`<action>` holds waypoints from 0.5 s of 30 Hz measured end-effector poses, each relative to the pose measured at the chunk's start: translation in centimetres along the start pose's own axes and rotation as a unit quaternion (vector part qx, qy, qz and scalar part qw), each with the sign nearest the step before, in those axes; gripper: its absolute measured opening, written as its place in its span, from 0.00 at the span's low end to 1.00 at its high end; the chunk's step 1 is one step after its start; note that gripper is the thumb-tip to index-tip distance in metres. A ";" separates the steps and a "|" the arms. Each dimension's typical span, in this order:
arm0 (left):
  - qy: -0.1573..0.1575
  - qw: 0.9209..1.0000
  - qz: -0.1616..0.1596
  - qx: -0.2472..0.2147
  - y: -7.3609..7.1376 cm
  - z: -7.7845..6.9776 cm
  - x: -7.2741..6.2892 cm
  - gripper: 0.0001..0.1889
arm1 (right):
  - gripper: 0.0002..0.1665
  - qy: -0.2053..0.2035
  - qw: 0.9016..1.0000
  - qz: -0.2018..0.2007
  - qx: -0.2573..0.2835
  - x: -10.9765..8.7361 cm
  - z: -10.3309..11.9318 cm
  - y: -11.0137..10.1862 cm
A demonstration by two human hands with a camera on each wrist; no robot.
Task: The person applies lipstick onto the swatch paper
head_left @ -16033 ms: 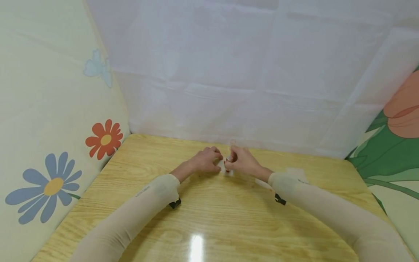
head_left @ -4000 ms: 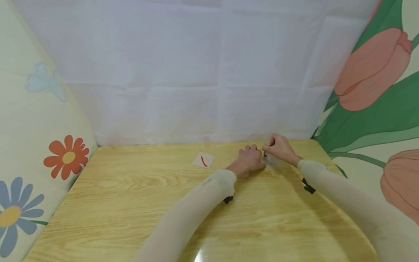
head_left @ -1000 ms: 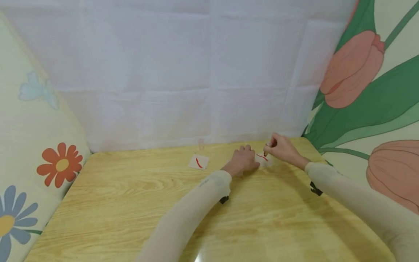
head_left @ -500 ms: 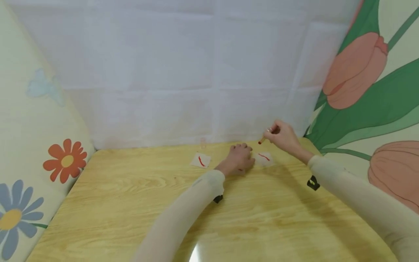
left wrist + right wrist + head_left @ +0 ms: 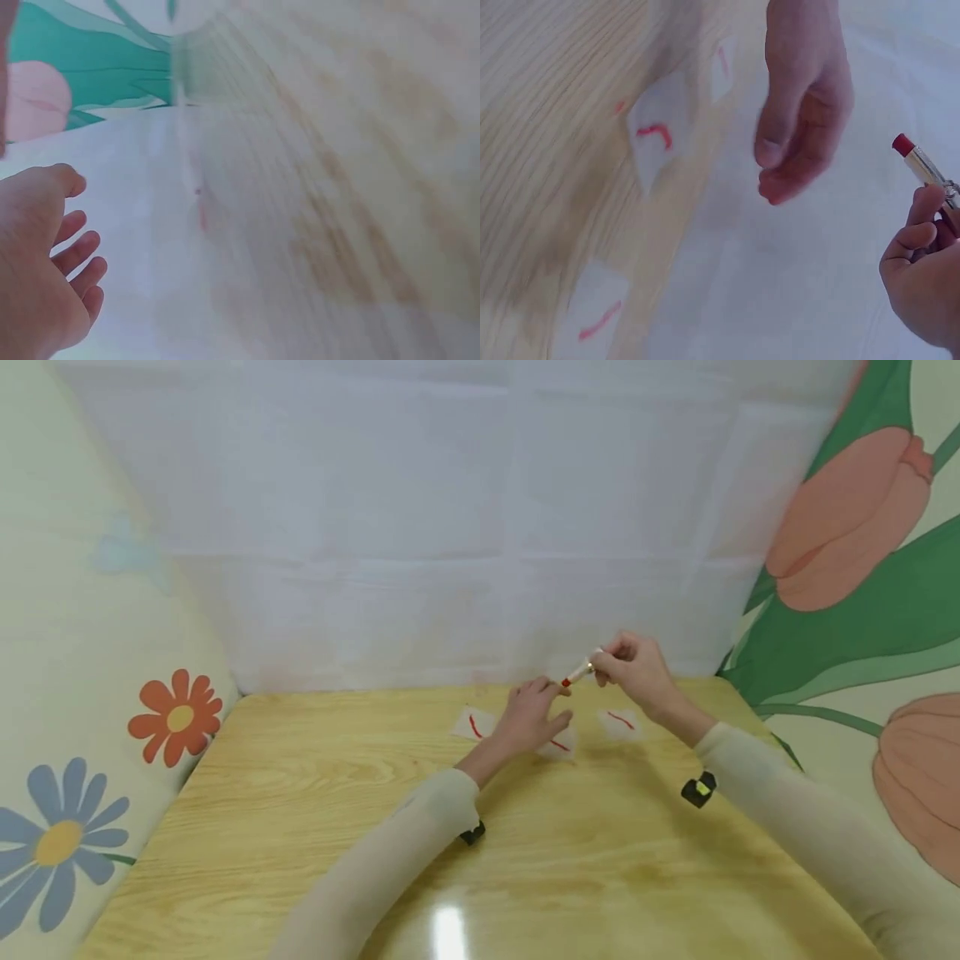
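Small screened-off corner, kind of building unclear, wood-grain counter, creased white sheet upright behind it, left panel and right panel printed with large flowers

Room lies between the sleeves; a backdrop blocks beyond the lipstick.

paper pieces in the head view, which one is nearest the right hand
The rightmost piece, fully in view below the right hand in the picture. The middle piece is partly hidden by the left hand, and the leftmost piece lies farthest away.
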State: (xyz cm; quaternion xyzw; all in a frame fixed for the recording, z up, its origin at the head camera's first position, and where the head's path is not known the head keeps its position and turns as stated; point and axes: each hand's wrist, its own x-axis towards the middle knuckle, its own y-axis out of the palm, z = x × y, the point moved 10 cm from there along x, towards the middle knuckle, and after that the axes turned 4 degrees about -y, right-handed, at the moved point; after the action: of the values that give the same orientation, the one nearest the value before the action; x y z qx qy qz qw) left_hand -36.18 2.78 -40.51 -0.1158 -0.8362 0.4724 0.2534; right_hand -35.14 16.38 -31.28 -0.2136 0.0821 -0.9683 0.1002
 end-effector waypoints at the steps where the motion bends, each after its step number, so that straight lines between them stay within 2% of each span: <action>1: 0.004 1.000 -0.011 -0.019 -0.6 -0.2 -0.2 0.18 | 0.11 0.003 1.000 0.001 0.030 0.0 -0.1 0.4; 4: 0.001 0.994 -0.054 -0.092 -2.6 -0.4 -0.9 0.16 | 0.12 0.031 0.990 -0.003 0.135 0.2 -0.9 1.6; 7: -0.017 0.979 -0.109 -0.173 -4.8 0.2 -1.6 0.15 | 0.13 0.068 0.967 -0.005 0.245 0.4 -1.7 3.4; 10: -0.032 0.959 -0.158 -0.234 -6.7 1.0 -2.4 0.13 | 0.17 0.100 0.931 0.001 0.352 0.7 -2.3 5.3; 12: -0.028 0.948 -0.181 -0.261 -7.8 1.3 -2.8 0.13 | 0.18 0.118 0.901 0.008 0.418 0.8 -2.7 6.6; 15: -0.012 0.936 -0.206 -0.284 -8.9 1.4 -3.5 0.14 | 0.17 0.144 0.852 0.017 0.504 0.8 -3.4 8.3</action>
State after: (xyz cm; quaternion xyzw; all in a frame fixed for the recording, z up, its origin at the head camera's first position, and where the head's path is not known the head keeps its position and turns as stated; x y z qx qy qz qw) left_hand -33.56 -4.44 -34.69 -0.0028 -0.9442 0.1541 0.2911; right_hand -36.03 8.56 -35.69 0.0095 -0.3998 -0.8949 0.1980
